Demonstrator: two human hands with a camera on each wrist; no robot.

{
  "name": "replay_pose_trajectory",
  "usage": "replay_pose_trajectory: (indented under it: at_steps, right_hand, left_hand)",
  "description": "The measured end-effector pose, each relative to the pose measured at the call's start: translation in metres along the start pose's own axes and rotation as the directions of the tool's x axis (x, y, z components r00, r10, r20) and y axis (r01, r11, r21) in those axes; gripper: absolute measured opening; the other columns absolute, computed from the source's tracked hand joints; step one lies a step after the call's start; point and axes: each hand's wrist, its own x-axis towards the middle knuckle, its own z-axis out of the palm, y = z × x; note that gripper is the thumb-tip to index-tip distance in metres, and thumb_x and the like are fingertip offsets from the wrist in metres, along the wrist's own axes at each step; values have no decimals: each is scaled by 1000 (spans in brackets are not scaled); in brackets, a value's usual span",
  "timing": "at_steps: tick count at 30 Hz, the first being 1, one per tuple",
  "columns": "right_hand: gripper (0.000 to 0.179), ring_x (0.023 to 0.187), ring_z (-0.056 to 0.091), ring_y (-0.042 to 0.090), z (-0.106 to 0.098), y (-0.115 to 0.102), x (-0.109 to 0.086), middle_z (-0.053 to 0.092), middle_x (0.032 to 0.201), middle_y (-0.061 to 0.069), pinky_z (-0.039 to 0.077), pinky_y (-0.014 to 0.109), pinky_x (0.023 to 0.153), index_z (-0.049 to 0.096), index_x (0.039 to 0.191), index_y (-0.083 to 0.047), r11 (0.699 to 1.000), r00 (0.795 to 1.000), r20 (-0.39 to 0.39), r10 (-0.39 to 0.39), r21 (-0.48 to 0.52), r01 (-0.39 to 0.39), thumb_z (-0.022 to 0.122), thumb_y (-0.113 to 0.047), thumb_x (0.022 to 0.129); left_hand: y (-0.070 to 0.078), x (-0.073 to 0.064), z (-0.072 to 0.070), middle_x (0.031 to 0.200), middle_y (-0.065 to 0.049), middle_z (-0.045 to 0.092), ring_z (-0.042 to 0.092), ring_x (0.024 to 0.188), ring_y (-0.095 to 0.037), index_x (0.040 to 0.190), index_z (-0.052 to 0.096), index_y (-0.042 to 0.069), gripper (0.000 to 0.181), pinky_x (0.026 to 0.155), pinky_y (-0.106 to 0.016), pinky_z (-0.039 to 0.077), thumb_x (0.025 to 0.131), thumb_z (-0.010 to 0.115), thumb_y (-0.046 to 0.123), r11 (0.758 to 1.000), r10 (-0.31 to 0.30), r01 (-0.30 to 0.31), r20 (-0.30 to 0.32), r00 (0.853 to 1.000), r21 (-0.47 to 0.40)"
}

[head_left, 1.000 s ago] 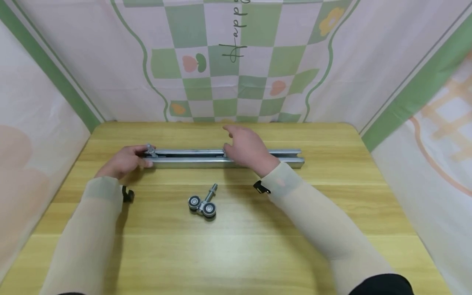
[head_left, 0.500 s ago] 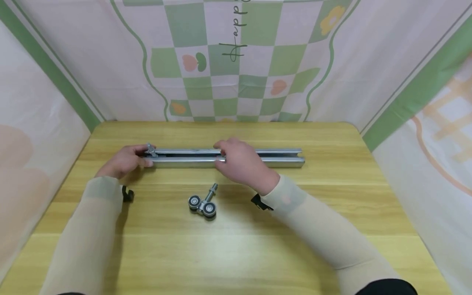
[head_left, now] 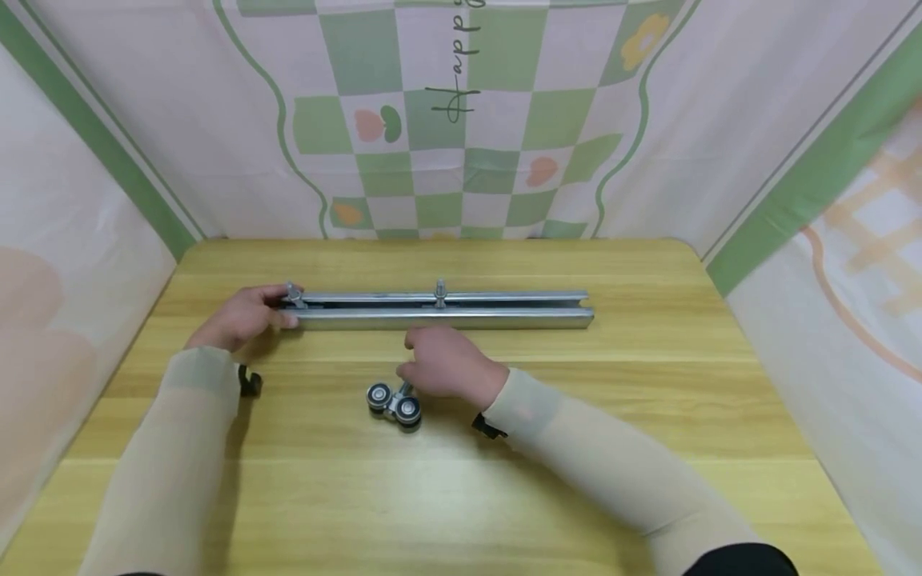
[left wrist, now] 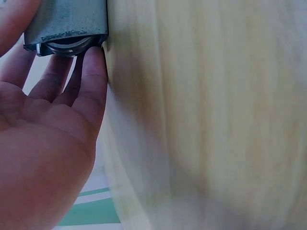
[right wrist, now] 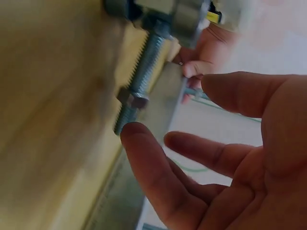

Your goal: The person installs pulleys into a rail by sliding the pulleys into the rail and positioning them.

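Observation:
A steel C-channel track (head_left: 515, 320) lies crosswise on the table, slot upward. My left hand (head_left: 241, 316) grips its left end, thumb on the near side and fingers behind and at the end. The left wrist view shows a wheel (left wrist: 72, 47) inside that end. Two bolts rise from the slot, one bolt (head_left: 294, 295) beside my left hand and another bolt (head_left: 440, 294) near the middle. A roller trolley (head_left: 393, 404) lies in front of the track. My right hand (head_left: 455, 364) is over its threaded bolt (right wrist: 148, 60), one fingertip right at the bolt's end, thumb apart.
The wood-grain table (head_left: 302, 496) runs back to a hanging cloth (head_left: 497, 120) with green checks. More cloth hangs at both sides. A black strap clip (head_left: 490, 426) sits under the right wrist, another clip (head_left: 250, 382) at the left.
My right hand has left the middle of the track, uncovering the bolt there, and has come down toward me to the roller trolley. The left hand stays at the track's end.

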Motion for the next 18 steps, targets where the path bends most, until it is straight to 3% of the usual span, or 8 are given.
replay_pose_trajectory:
  at_steps: [4,8,12,15,18]
  right_hand:
    - [43,88,63,18,9,-2,6,69,112,9,53,36,86,64,122,-1,1000,999,29,28,3,-29,63,-36,96]
    - [38,88,61,19,13,-5,10,68,100,5,52,35,84,67,113,-3,999,998,37,46,-25,-45,65,-36,95]
    - [29,79,55,19,15,-6,13,62,79,0,49,34,83,67,87,-8,996,998,41,54,-77,-50,66,-35,93]
    - [35,68,53,18,17,-6,15,56,63,-3,46,33,92,58,65,-12,992,998,46,44,-116,-39,67,-34,91]
    - [44,55,50,17,19,-6,16,48,50,-4,39,33,104,50,53,-13,991,998,50,28,-134,-21,68,-29,90]
  left_hand:
    - [0,0,1,162,-15,23,13,146,-42,152,41,9,73,115,-62,3,88,75,17,1000,1,-1,1,1000,-7]
    - [-1,0,0,161,-15,24,14,146,-43,151,41,8,74,115,-62,3,87,76,18,1000,5,-5,-7,1000,-2]
    - [0,0,0,161,-16,25,15,145,-43,152,41,7,74,115,-62,4,88,76,17,1000,8,-8,-10,1000,-7]
    - [-1,1,0,161,-16,24,15,145,-43,152,40,7,74,115,-61,4,88,76,16,1000,7,-7,-8,1000,-7]
    - [-2,2,-1,162,-16,23,14,146,-43,153,38,7,75,115,-62,3,88,75,16,1000,10,-10,-1,1000,-11]
